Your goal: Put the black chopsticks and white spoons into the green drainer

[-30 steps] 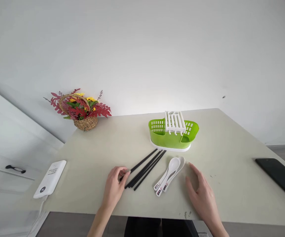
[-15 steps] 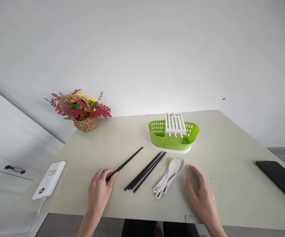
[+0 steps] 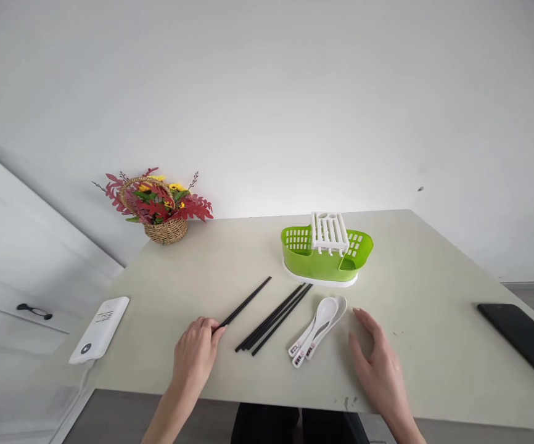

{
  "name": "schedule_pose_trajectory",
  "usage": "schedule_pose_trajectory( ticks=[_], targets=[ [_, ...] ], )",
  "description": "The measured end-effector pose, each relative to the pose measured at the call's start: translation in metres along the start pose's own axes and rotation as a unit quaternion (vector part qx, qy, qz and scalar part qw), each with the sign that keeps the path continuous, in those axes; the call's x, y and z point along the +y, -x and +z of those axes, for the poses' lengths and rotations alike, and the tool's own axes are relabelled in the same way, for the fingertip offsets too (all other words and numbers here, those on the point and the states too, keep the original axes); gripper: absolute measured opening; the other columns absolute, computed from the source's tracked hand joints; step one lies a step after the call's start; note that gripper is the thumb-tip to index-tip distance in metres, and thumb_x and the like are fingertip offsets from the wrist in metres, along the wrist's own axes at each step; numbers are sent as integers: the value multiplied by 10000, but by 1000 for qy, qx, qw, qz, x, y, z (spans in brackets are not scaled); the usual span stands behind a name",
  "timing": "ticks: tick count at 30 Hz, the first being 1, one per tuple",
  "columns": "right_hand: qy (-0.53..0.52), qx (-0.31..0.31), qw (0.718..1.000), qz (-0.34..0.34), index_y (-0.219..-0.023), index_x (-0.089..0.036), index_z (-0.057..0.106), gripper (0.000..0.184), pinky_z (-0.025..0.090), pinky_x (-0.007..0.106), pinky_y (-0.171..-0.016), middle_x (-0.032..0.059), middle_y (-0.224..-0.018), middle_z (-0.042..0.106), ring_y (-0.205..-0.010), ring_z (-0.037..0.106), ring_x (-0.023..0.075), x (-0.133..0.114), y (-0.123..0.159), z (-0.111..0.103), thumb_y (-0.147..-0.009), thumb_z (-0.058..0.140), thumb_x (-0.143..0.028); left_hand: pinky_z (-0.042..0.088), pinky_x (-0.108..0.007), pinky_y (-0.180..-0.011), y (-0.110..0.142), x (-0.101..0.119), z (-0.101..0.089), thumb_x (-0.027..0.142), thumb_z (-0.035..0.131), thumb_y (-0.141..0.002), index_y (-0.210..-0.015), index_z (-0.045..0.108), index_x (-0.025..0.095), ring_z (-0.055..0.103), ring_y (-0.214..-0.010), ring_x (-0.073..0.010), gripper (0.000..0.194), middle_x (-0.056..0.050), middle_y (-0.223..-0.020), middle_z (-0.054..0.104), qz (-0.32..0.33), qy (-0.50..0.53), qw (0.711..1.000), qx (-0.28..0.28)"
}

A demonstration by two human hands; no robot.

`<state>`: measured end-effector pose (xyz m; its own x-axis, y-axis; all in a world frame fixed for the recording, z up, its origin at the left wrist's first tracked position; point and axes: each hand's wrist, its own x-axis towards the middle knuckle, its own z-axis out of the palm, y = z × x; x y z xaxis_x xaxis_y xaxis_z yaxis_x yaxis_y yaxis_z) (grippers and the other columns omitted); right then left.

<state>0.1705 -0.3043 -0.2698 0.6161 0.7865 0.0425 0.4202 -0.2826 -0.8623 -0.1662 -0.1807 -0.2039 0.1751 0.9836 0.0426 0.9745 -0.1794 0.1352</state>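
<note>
My left hand (image 3: 197, 348) is closed on the near end of black chopsticks (image 3: 247, 300), which point away to the right across the tabletop. How many it holds I cannot tell. Just right of it lie several more black chopsticks (image 3: 274, 317) in a loose bundle. Three white spoons (image 3: 325, 312) overlap beside them, their printed handles toward me. My right hand (image 3: 378, 364) rests on the table to the right of the spoons, fingers apart and nothing in it. Behind the spoons stands a green plastic utensil basket (image 3: 316, 265) with a white slotted top (image 3: 329, 231).
On the left are a wicker basket of artificial flowers (image 3: 168, 231) and a white power bank (image 3: 100, 330) with a cable. A black phone (image 3: 523, 339) lies near the right edge of the table (image 3: 433, 277). Beyond the left side stands a white cabinet (image 3: 31, 246).
My left hand's fingers have curled further over the chopsticks' near end, and the hand has shifted slightly right. The view has moved a little. My right hand looks the same.
</note>
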Motion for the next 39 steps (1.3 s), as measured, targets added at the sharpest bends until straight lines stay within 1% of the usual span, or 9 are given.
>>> schedule_pose_trajectory(
  ticks=[11, 16, 20, 25, 27, 29, 32, 34, 39],
  targets=[
    [-26, 27, 999, -38, -1417, -242, 520, 509, 445, 453, -1069, 91, -1447, 627, -1344, 564, 290, 7, -1, 2, -963, 492, -470, 528, -332, -721, 16, -7, 5, 437, 423, -1003, -928, 698, 205, 728, -870, -266, 367, -113, -973, 772, -4, 55, 998, 31],
    [-25, 52, 998, -41, -1390, -236, 545, 470, 548, 355, -766, 98, -1418, 636, -1307, 586, 305, 3, 4, -2, -977, 484, -452, 529, -332, -694, 19, -5, -1, 524, 440, -996, -890, 702, 218, 728, -825, -265, 416, -97, -905, 777, -4, 181, 983, 24],
    [18, 57, 988, -143, -1243, -261, 640, 331, 557, 338, -698, 96, -1398, 627, -1255, 607, 297, -15, 17, -8, -1009, 460, -409, 562, -307, -719, 29, 1, -14, 631, 527, -963, -915, 752, 231, 738, -812, -244, 461, -72, -877, 786, 1, 344, 939, -22],
    [-42, -133, 968, -209, -1264, -289, 634, 304, 583, 322, -704, 100, -1324, 645, -1123, 657, 251, -67, 24, -6, -1039, 492, -435, 578, -288, -781, 45, 23, -22, 622, 623, -927, -959, 769, 234, 740, -897, -243, 415, -72, -932, 788, -5, 451, 891, -51],
    [-88, -220, 948, -214, -1382, -272, 572, 401, 596, 342, -788, 93, -1208, 683, -989, 683, 216, -94, 19, -2, -1038, 513, -469, 570, -278, -746, 48, 34, -21, 601, 626, -933, -953, 757, 233, 731, -887, -238, 391, -72, -933, 780, 8, 468, 883, -39],
    [-115, -289, 928, -206, -1451, -240, 523, 513, 587, 313, -697, 74, -1075, 701, -893, 680, 203, -123, 11, 4, -1024, 532, -525, 556, -270, -721, 49, 44, -19, 575, 621, -944, -926, 741, 226, 718, -858, -227, 369, -66, -904, 766, 21, 475, 880, -17],
    [-110, -328, 911, -223, -1268, -206, 651, 443, 556, 289, -693, 19, -852, 678, -751, 633, 166, -164, 0, 13, -1021, 532, -553, 546, -268, -738, 47, 51, -14, 533, 632, -948, -885, 714, 215, 698, -834, -210, 334, -53, -864, 742, 39, 481, 876, 25],
    [-107, -330, 902, -257, -1081, -213, 701, 373, 539, 282, -740, 22, -895, 700, -753, 633, 148, -184, -2, 19, -1056, 478, -511, 548, -271, -758, 47, 48, -11, 509, 642, -945, -887, 710, 212, 696, -854, -211, 311, -52, -875, 740, 42, 486, 872, 46],
    [-46, -373, 840, -393, -905, -223, 670, 386, 509, 270, -771, 30, -949, 687, -822, 662, 146, -204, 10, 38, -1103, 399, -412, 561, -304, -834, 52, 21, -4, 500, 681, -921, -899, 755, 228, 707, -900, -227, 282, -50, -922, 768, 49, 480, 876, 6]
  ],
)
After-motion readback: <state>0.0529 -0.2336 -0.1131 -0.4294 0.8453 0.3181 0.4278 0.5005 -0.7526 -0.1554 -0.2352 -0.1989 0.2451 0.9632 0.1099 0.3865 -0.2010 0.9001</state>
